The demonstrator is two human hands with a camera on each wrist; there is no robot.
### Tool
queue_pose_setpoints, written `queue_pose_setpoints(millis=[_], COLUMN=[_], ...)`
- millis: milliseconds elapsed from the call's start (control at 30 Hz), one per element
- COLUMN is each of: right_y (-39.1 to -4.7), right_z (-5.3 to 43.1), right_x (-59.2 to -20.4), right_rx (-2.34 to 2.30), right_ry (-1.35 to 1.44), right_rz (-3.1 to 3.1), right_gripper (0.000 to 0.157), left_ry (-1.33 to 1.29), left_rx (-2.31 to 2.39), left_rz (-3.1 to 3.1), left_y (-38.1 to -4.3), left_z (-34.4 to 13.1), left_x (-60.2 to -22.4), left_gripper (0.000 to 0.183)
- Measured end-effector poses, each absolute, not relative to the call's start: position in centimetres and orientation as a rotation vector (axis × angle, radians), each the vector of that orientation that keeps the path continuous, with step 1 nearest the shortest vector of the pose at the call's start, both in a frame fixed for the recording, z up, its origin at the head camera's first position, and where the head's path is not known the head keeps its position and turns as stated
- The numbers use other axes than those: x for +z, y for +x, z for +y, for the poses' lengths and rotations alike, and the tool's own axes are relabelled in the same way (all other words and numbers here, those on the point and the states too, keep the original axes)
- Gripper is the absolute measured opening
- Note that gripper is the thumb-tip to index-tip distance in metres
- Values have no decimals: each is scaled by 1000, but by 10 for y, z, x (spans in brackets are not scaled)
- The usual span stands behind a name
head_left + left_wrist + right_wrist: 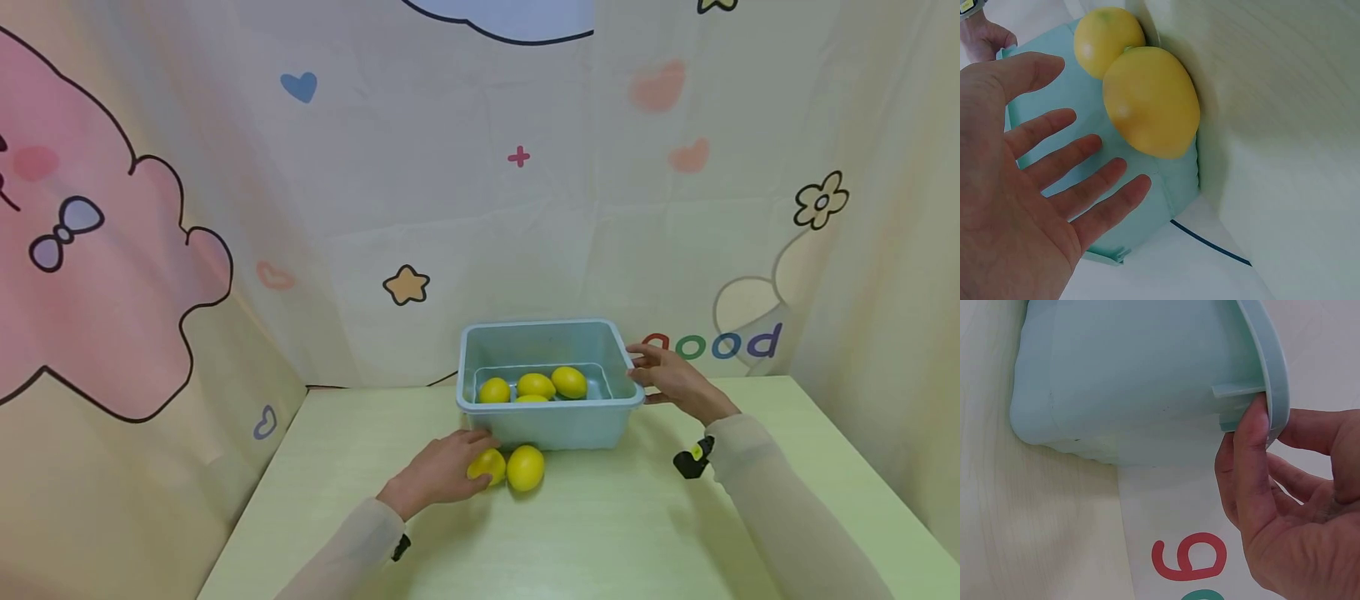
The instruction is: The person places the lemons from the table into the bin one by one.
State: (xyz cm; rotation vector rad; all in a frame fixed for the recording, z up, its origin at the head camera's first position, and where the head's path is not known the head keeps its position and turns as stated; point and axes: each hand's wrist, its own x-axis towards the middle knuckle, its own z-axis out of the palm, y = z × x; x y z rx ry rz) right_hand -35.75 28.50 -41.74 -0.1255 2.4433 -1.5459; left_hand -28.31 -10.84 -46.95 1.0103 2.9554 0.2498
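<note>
My left hand (442, 473) reaches over the left of two lemons in front of a light-blue plastic bin. In the left wrist view its fingers are spread and relaxed, apart from the nearer lemon (1151, 103). The other lemon (526, 468) sits just to the right, close to the bin's front wall. My right hand (678, 382) pinches the rim of the bin (555, 423) at its right end; the right wrist view shows thumb and fingers on either side of that rim (1277, 375). Several lemons (569, 382) lie inside the bin, one partly hidden by the front rim.
The bin stands at the back of a pale wood-grain table (592, 533). Right behind the table hangs a printed curtain (517, 233) with hearts, stars and letters, and it also closes off both sides.
</note>
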Motion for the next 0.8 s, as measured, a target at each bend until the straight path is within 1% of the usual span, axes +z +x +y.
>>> queue_pose_setpoints(millis=[367, 700, 800], right_y=[-356, -357, -357], right_z=[285, 286, 285], right_x=[-417, -418, -418], right_rx=[-1547, -1545, -1547], right_ry=[-135, -131, -120], right_rz=[2438, 2444, 2443], right_gripper=[64, 64, 63], left_ry=[998, 1023, 1002], left_rx=[244, 172, 153], left_rz=[2934, 2953, 2912], left_y=[-287, -289, -288], left_z=[-106, -107, -106], left_x=[-482, -489, -490], left_gripper=[49, 45, 46])
